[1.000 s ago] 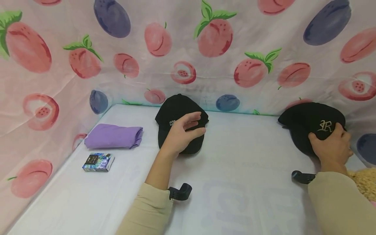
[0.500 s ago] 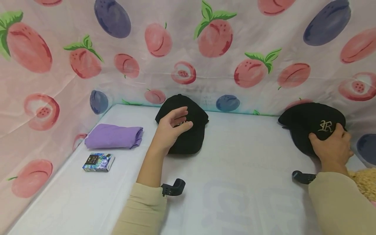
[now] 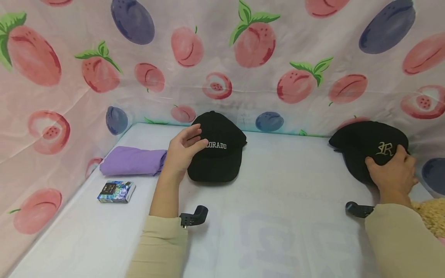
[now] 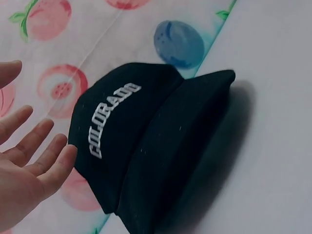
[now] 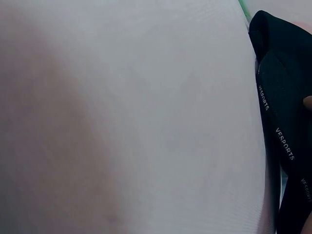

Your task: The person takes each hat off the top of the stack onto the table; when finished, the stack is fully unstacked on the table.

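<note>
A black baseball cap lettered COLORADO point(image 3: 219, 164) rests at the back of the white table, its brim toward me. My left hand point(image 3: 180, 152) is in the air at its left edge, fingers loosely extended and holding nothing. The left wrist view shows the palm side of that hand beside the crown. At the right, my right hand point(image 3: 396, 173) grips a second black baseball cap point(image 3: 363, 144) with a gold R emblem, thumb on its front. The right wrist view catches only this cap's inner band point(image 5: 282, 131), printed VESPORTS, and a bit of finger; most of the hand is hidden there.
Folded purple cloth point(image 3: 130, 160) lies on the left of the table, with a small blue patterned box point(image 3: 116, 192) in front of it. A curly tan thing point(image 3: 431, 216) shows at the right edge. Fruit-printed curtain point(image 3: 250, 88) hangs behind and at the left.
My left hand has moved left from in front of the COLORADO cap, uncovering more of its lettering. My right hand and the R cap look unmoved.
</note>
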`<control>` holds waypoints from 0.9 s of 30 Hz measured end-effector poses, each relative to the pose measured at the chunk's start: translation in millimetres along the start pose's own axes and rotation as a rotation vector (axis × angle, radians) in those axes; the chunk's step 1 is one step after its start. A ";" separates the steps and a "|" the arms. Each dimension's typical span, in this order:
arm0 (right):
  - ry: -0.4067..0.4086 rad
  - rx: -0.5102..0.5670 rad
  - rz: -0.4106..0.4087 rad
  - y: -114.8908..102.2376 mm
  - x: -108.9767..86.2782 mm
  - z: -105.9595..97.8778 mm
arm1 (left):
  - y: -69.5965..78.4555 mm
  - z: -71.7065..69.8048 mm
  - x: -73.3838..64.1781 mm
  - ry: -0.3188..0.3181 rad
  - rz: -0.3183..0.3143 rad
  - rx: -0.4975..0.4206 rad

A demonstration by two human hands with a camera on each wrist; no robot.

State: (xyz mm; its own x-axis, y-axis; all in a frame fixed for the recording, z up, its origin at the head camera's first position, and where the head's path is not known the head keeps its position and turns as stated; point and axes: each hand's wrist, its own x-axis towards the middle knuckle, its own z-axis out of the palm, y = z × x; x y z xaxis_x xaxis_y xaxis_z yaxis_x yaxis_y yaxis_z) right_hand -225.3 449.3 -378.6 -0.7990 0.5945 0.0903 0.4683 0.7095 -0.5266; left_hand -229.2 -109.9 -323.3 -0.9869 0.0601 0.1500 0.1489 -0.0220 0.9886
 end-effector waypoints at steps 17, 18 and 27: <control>0.070 0.060 -0.002 -9.2 -5.7 1.0 | -14.2 -16.6 4.8 0.095 -0.177 0.104; 0.077 0.070 0.002 -10.1 -5.4 1.1 | -15.1 -17.0 5.2 0.097 -0.184 0.110; 0.160 0.133 0.041 -24.9 -8.5 1.7 | -24.7 -16.4 8.4 0.111 -0.232 0.180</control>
State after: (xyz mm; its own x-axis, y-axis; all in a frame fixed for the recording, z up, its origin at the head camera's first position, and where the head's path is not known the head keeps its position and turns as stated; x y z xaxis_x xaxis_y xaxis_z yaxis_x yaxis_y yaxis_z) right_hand -230.9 426.0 -367.6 -0.7055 0.6816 0.1942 0.4365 0.6337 -0.6386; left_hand -242.2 -125.2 -346.7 -0.9951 -0.0672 -0.0727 -0.0825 0.1575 0.9841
